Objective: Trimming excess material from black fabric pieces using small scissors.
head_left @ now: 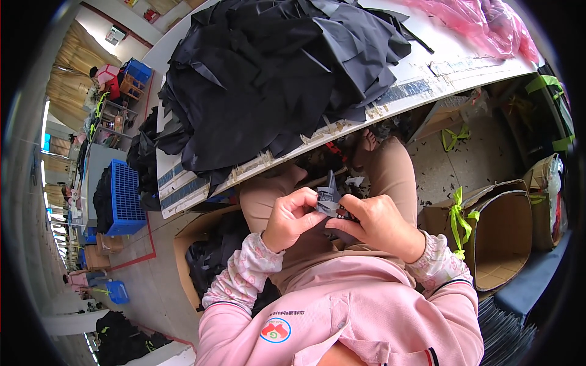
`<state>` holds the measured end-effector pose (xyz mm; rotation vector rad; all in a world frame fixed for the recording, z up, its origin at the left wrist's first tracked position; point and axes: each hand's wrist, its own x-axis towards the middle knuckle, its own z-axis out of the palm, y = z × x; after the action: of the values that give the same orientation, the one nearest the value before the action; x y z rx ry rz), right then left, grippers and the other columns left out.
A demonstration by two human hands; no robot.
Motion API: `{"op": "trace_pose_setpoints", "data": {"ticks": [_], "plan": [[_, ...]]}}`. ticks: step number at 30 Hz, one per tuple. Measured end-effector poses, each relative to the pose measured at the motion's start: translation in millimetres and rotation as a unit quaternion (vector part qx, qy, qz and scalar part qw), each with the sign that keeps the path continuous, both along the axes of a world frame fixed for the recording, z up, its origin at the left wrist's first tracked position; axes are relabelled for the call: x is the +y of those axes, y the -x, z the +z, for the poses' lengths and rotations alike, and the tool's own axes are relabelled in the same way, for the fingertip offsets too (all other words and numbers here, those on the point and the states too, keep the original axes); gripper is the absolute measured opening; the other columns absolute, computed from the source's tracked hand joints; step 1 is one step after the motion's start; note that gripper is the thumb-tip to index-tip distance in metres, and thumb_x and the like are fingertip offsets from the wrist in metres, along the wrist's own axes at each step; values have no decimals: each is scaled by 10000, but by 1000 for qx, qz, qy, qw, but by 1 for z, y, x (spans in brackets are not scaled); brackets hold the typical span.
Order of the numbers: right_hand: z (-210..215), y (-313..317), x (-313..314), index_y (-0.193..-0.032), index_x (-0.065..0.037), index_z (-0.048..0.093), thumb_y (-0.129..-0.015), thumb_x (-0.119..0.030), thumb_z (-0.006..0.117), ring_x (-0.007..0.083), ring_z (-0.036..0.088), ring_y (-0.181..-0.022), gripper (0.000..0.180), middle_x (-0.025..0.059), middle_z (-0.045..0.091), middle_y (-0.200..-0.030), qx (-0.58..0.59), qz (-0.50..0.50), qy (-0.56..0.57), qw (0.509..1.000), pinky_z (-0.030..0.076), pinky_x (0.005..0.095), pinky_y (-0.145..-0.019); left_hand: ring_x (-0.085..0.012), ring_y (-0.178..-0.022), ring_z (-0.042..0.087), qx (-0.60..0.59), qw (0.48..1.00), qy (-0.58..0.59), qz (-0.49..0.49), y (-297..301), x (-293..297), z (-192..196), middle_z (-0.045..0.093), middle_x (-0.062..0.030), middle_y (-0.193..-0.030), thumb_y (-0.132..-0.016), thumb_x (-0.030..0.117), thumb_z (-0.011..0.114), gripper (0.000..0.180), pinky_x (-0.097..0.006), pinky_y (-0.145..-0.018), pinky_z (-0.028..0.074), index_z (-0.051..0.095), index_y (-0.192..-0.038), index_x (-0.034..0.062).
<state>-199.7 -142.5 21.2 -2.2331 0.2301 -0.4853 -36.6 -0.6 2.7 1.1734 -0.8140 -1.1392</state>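
Observation:
Above my lap, my left hand (288,221) pinches a small grey strip of thin material (328,199) between thumb and fingers. The strip is creased, with a narrow end sticking up past the fingertips. My right hand (383,224) is closed right beside it, thumb and forefinger near the strip's right side. A small dark thing shows between those right fingers, too small to make out. Just beyond my hands, a big heap of black fabric (256,85) lies on the white table (268,169) and hangs over its near edge.
Pink plastic (482,27) lies at the table's far right. An open cardboard box (502,229) with a yellow-green ribbon (459,224) stands at right. Left of my legs is another cardboard box (184,259) holding dark fabric. Farther left stands a blue crate (129,198); people work in the background.

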Motion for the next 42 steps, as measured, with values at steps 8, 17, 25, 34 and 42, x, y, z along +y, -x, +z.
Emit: {"op": "trace_pose_setpoints", "data": {"ticks": [8,17,25,34,42], "plan": [[-1,3,0,-743,-43,486,-839,-328,696,355,558,-497,367,134,525,-526,17,-5,37,999,426,415,-449,-98,-898,539,-44,999,-12,7,3,-1,5,560,-30,-969,-835,-62,627,101,-245,-821,441,616,-929,-28],[-4,9,-11,-723,-1,513,-848,-287,696,364,533,-499,362,190,517,-560,25,-29,-102,994,413,396,-458,-83,-863,521,-45,998,-31,-20,-4,4,3,550,-21,-941,-822,-52,640,83,-226,-782,426,610,-895,-29],[0,16,-29,-776,20,555,-860,-345,688,312,472,-485,397,174,493,-564,77,143,-176,971,398,385,-495,-189,-889,566,88,974,-49,-203,-25,4,8,597,-99,-920,-758,-5,655,120,-298,-820,433,640,-874,-30],[6,10,-32,-809,-11,583,-857,-419,660,354,558,-538,418,160,545,-575,115,236,-109,959,426,415,-513,-154,-900,531,100,941,-48,-319,-32,2,1,574,-65,-925,-784,35,667,127,-283,-831,413,612,-883,-24],[6,8,-29,-783,-39,568,-857,-423,647,366,582,-562,399,150,576,-585,92,234,-56,966,452,433,-524,-178,-829,504,101,945,-64,-306,-27,1,4,551,-80,-865,-762,25,681,131,-303,-754,398,572,-820,-17]]}}
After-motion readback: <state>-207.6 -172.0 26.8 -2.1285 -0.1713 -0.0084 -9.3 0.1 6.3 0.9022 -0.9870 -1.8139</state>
